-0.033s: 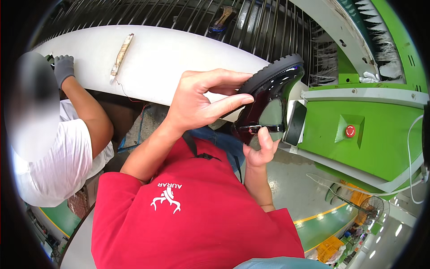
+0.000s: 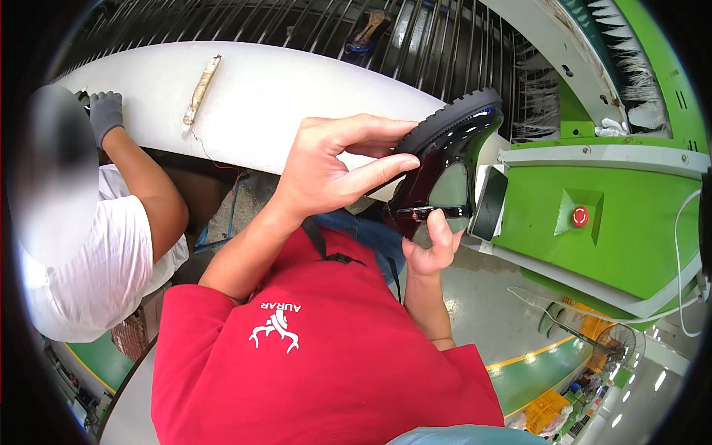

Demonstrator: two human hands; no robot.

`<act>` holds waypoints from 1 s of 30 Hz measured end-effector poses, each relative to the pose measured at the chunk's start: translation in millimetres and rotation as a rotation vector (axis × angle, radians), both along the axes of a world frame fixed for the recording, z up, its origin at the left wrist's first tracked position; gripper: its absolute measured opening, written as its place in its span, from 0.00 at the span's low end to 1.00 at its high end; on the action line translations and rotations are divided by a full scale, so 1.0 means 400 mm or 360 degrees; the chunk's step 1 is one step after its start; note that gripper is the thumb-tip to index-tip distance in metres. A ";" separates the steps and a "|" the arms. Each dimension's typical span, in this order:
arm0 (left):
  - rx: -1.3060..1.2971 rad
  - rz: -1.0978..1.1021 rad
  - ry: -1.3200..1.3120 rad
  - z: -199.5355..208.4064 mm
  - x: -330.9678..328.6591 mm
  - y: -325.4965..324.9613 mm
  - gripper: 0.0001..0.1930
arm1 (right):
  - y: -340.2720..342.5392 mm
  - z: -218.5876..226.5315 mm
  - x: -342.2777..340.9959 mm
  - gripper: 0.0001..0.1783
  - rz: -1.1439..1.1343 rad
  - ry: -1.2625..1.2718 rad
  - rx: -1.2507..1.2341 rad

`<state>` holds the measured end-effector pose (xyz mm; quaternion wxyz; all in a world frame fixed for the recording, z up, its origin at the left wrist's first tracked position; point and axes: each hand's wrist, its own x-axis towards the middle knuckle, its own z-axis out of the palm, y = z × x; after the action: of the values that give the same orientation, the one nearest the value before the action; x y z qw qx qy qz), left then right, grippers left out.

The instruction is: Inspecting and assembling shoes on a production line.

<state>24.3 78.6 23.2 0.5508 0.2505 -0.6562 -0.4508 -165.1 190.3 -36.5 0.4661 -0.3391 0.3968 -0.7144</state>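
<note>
A glossy dark shoe [image 2: 445,157] with a thick, ridged black sole [image 2: 452,115] is held up on its side above the white worktop's near edge. My left hand [image 2: 330,159] is closed on it, thumb and fingers gripping at the sole's edge; some fingertips are hidden behind the shoe. Across the shoe's opening runs a narrow strap with a small buckle [image 2: 421,213]. My right hand [image 2: 432,252] holds the shoe by its lower end, a fingertip against the strap and the other fingers partly hidden behind it.
Metal bars [image 2: 319,33] line the far side of the worktop [image 2: 274,85], where a wrapped stick [image 2: 199,96] lies. A co-worker's gloved hand [image 2: 106,115] is at the left. On the right are a phone [image 2: 491,202] and a green machine [image 2: 538,245] with a red button [image 2: 580,216].
</note>
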 end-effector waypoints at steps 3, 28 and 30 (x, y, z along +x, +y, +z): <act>0.0046 0.0019 -0.0050 0.020 0.004 0.008 0.18 | -0.006 -0.021 -0.009 0.34 -0.0062 0.0005 -0.0001; 0.0240 0.0280 -0.0017 0.006 -0.017 0.056 0.13 | -0.043 0.053 0.007 0.32 0.0138 0.0102 0.0048; 0.0341 0.0283 0.0067 0.000 -0.020 0.060 0.11 | -0.043 0.067 0.003 0.33 0.0141 0.0199 0.0073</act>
<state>16.1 102.6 23.3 0.5722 0.3556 -0.5679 -0.4730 -163.9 172.9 -9.8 0.4792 -0.3895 0.4259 -0.6612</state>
